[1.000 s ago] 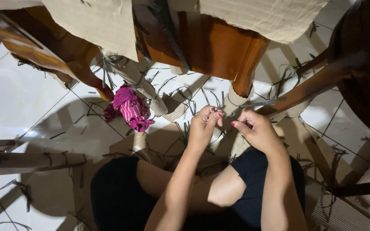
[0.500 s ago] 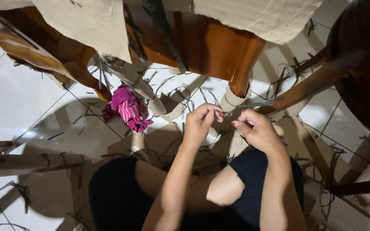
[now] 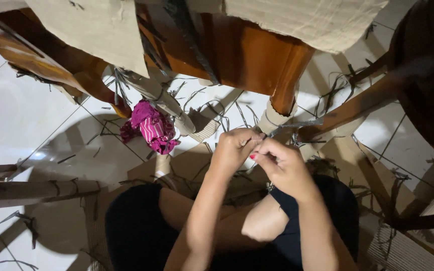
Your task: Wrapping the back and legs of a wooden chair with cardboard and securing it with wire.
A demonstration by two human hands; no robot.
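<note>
At centre frame the left hand and right hand meet fingertip to fingertip, pinched narrow on a thin dark strip that runs toward the cardboard-wrapped chair leg, likely to keep it taut. A pink cloth lies left of them on the floor

Both hands, left and right, meet (fingertips pinched).

Landmark: wrapped chair leg. Both hands just in front of it, left hand touching right hand. Cloth bundle on floor to its left. Cardboard sheet above-left, second leg to the right.
</note>
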